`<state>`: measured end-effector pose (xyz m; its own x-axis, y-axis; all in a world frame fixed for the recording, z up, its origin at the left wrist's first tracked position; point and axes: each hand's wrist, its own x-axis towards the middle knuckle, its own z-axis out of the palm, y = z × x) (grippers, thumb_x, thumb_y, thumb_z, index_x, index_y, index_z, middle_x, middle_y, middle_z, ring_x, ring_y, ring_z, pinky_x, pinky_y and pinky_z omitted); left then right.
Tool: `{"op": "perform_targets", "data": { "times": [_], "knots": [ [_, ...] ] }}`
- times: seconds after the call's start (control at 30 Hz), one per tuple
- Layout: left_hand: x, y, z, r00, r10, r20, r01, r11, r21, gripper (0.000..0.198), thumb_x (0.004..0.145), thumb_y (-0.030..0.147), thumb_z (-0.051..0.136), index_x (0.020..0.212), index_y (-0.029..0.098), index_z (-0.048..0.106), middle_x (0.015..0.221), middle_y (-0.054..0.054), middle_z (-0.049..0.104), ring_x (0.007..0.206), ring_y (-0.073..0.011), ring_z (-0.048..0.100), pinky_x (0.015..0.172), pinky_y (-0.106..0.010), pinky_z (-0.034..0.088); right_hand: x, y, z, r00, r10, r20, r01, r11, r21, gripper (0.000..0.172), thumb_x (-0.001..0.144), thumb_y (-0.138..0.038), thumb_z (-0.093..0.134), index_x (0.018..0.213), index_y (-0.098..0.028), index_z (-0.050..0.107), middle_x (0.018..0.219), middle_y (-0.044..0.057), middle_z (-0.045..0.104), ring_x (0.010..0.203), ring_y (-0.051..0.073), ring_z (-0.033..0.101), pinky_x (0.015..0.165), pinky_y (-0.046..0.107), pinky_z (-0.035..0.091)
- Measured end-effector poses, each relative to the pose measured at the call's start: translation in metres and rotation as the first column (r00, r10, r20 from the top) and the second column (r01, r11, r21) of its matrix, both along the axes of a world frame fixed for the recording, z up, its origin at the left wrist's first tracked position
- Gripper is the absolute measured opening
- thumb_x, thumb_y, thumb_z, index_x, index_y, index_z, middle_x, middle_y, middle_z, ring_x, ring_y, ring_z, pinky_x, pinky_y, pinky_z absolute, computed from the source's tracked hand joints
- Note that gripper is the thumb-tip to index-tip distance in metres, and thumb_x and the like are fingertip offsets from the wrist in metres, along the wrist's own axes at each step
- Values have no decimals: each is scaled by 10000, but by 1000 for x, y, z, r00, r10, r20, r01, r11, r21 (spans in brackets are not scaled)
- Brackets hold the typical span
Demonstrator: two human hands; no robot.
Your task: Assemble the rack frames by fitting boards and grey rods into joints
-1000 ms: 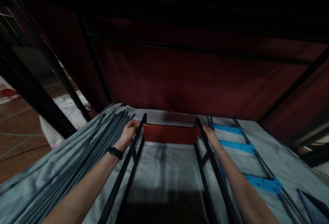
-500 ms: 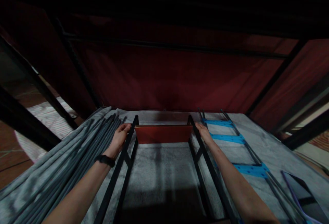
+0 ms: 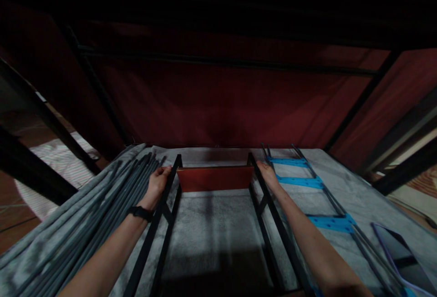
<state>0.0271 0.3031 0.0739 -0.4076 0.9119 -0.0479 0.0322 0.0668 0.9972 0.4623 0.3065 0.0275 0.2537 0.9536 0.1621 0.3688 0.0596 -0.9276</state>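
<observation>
A black metal frame [image 3: 273, 213] with two long side rails lies along the middle of the grey cloth, and a reddish-brown board [image 3: 215, 179] spans its far end. My left hand [image 3: 159, 182], a dark band on its wrist, is closed at the far end of the left rail, fingertips against its outer side. On the opposite rail my right hand [image 3: 266, 173] grips from outside near the board, its fingers partly hidden behind the metal. The frame's near end runs into dark shadow at the bottom.
Several grey tubes [image 3: 112, 215] lie bundled at left on the grey cloth [image 3: 208, 224]. Thin dark rods joined by blue connectors [image 3: 329, 223] lie at right, beside a phone [image 3: 403, 256]. Dark posts and a red fabric wall [image 3: 218, 101] enclose the space.
The whole view has shifted slightly, so most things sit a little further left. Both hands keep their places on the frame, with only a small change in the left fingers.
</observation>
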Motion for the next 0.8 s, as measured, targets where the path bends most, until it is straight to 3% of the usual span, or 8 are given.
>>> {"op": "perform_targets", "data": {
  "times": [0.13, 0.33, 0.4, 0.5, 0.63, 0.8],
  "knots": [
    [0, -2, 0, 999, -37, -8, 37, 998, -52, 453, 636, 562, 803, 755, 156, 640, 623, -22, 636, 526, -155, 565, 503, -257, 420, 3, 0, -3, 999, -28, -33, 28, 1000, -4, 502, 825, -703, 497, 808, -233, 672, 843, 73, 720, 975, 289, 661, 892, 387, 507],
    [3, -4, 1, 998, -45, 46, 43, 999, 32, 315, 630, 369, 792, 814, 159, 646, 639, -3, 640, 529, -142, 565, 516, -242, 434, 2, 1, -2, 1000, 18, -9, -18, 999, 30, 434, 818, -650, 509, 809, -246, 668, 953, 64, 738, 1022, 264, 649, 986, 390, 471],
    [4, -5, 2, 996, -42, 74, 40, 999, 28, 340, 640, 400, 787, 832, 153, 654, 666, -15, 654, 551, -150, 581, 525, -247, 439, 3, 0, -3, 998, 52, -27, -52, 999, 1, 465, 815, -668, 503, 810, -238, 680, 933, 68, 740, 990, 265, 657, 958, 385, 480],
    [5, -4, 3, 999, 1, 49, 0, 1000, -14, 362, 669, 467, 775, 779, 150, 639, 648, -20, 633, 535, -148, 564, 510, -252, 412, 6, -1, -5, 997, -14, -70, 9, 997, -76, 502, 775, -713, 527, 796, -234, 674, 858, 68, 731, 925, 268, 665, 859, 371, 507],
    [5, 2, 3, 1000, 10, -4, -10, 999, 33, 303, 640, 379, 794, 695, 161, 591, 600, 8, 574, 501, -116, 504, 506, -241, 376, 8, 5, -6, 997, -26, -67, 21, 997, -75, 467, 737, -695, 571, 770, -234, 643, 745, 47, 692, 872, 271, 659, 764, 356, 516],
    [2, 2, -1, 1000, -25, -4, 25, 997, 76, 285, 622, 348, 791, 718, 158, 602, 607, 18, 573, 509, -100, 488, 526, -231, 382, 9, 7, -4, 998, -1, -55, -3, 998, -70, 399, 765, -617, 568, 791, -236, 684, 810, 48, 721, 956, 278, 659, 873, 382, 510]
  ]
}}
